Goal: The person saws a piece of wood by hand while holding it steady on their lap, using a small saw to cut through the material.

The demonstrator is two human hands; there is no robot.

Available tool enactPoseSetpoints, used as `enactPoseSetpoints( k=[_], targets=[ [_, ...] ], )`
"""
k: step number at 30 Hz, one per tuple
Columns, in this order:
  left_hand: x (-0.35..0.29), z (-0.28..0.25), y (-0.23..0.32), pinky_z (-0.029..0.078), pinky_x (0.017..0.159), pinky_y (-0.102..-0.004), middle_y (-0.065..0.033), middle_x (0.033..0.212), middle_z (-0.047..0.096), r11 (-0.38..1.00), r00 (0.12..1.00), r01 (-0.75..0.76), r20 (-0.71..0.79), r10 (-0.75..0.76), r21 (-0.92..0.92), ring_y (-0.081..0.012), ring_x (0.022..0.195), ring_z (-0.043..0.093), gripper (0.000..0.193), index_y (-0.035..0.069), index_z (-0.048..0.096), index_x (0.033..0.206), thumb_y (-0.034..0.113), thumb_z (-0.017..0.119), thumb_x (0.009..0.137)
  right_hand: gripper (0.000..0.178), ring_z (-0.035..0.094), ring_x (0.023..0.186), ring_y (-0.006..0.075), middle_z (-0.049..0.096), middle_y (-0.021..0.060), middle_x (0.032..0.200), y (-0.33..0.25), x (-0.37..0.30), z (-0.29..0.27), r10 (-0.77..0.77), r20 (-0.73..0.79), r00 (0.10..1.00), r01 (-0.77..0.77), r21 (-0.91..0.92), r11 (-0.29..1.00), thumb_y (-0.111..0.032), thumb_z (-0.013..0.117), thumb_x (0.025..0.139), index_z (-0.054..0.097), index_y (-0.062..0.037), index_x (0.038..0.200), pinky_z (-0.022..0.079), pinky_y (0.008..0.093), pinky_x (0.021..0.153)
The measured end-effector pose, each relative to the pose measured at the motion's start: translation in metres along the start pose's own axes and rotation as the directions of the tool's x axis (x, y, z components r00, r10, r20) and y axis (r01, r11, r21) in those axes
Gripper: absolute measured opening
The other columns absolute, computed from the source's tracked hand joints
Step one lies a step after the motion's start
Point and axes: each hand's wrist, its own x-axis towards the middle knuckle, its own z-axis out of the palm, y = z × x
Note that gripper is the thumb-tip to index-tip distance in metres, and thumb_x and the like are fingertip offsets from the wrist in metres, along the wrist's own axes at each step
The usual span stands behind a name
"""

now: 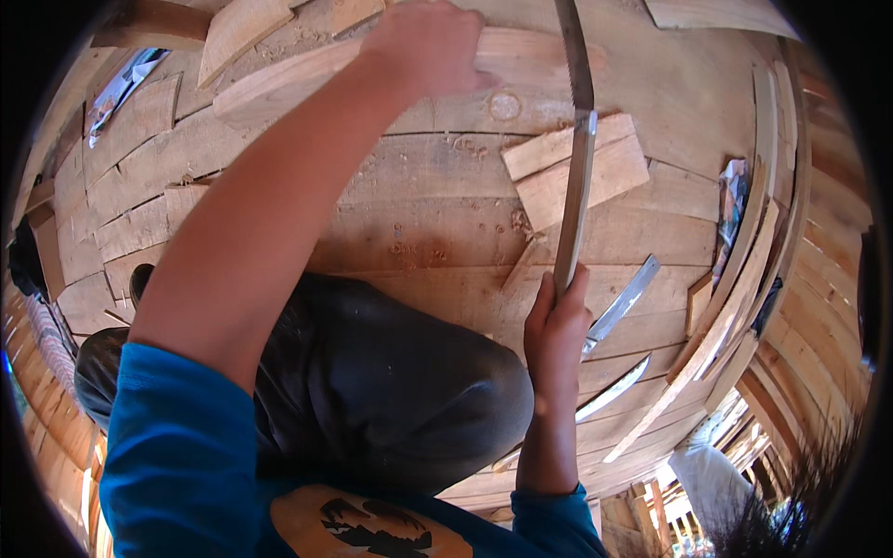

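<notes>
My right hand (556,321) is closed round the lower end of the long handle of a hand saw (575,200). The narrow toothed blade points away and runs out of view at the top edge. My left hand (423,46) is stretched far forward over a pale curved plank (307,79). Its thumb sticks out to the right, while the other fingers are blurred or hidden. Whether it grips the plank cannot be seen. Beneath the saw handle lies a short board piece (591,177) with a split or seam across it.
Right of my knee, a wide metal blade (625,302) and a curved knife blade (614,389) lie on the plank floor (419,186). Long wood strips (726,335) lean along the right side. Wood shavings (419,251) are scattered in the middle. More boards (242,33) lie at the far left.
</notes>
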Motion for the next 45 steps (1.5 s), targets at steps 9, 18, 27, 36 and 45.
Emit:
enactPoseSetpoints(
  k=[9, 18, 27, 36, 45],
  targets=[
    [0.002, 0.008, -0.003, 0.053, 0.087, -0.043, -0.0201, 0.098, 0.069, 1.0, 1.0, -0.002, -0.018, 0.002, -0.008, -0.0327, 0.096, 0.067, 0.06, 0.001, 0.065, 0.106, 0.052, 0.072, 0.074, 0.019, 0.062, 0.058, 0.0434, 0.058, 0.0233, 0.061, 0.01, -0.001, 0.001, -0.03, 0.013, 0.999, 0.03, -0.026, 0.999, -0.013, 0.053, 0.096, 0.048, -0.0054, 0.113, 0.044, 0.0483, 0.046],
    [0.002, 0.004, 0.002, 0.053, 0.087, -0.043, -0.0203, 0.098, 0.069, 0.999, 1.0, -0.013, -0.01, 0.013, 0.039, -0.0327, 0.096, 0.067, 0.06, 0.001, 0.066, 0.105, 0.053, 0.072, 0.074, 0.027, 0.065, 0.06, 0.0404, 0.06, 0.0214, 0.064, 0.017, -0.027, -0.003, -0.023, -0.03, 0.999, 0.022, -0.025, 0.999, -0.009, 0.056, 0.094, 0.047, -0.0028, 0.119, 0.047, 0.044, 0.048],
    [-0.005, -0.001, -0.004, 0.053, 0.086, -0.0431, -0.0208, 0.1, 0.069, 0.999, 1.0, -0.016, -0.025, 0.015, -0.029, -0.033, 0.097, 0.067, 0.06, 0.001, 0.066, 0.107, 0.051, 0.072, 0.073, 0.023, 0.062, 0.062, 0.0454, 0.061, 0.0246, 0.066, 0.023, -0.047, -0.006, -0.018, -0.041, 0.999, 0.019, 0.027, 0.999, -0.012, 0.055, 0.094, 0.047, -0.004, 0.115, 0.046, 0.0501, 0.049],
    [-0.001, -0.004, 0.001, 0.052, 0.087, -0.0433, -0.021, 0.1, 0.069, 1.0, 1.0, 0.011, 0.015, -0.011, 0.02, -0.0329, 0.098, 0.066, 0.059, 0.002, 0.065, 0.105, 0.052, 0.071, 0.074, 0.027, 0.065, 0.062, 0.0412, 0.061, 0.0221, 0.067, 0.038, -0.071, -0.012, -0.098, -0.085, 0.991, 0.105, 0.079, 0.991, -0.01, 0.057, 0.093, 0.048, -0.0049, 0.119, 0.047, 0.0461, 0.05],
    [-0.007, -0.004, 0.002, 0.052, 0.087, -0.0429, -0.0204, 0.101, 0.069, 1.0, 1.0, -0.029, -0.01, 0.029, 0.0, -0.0332, 0.099, 0.066, 0.06, 0.002, 0.066, 0.105, 0.053, 0.071, 0.074, 0.025, 0.063, 0.064, 0.0441, 0.062, 0.0237, 0.071, 0.034, -0.078, -0.011, 0.035, -0.032, 0.999, -0.032, 0.087, 0.996, -0.012, 0.057, 0.093, 0.05, -0.0049, 0.117, 0.048, 0.0471, 0.052]
  ],
)
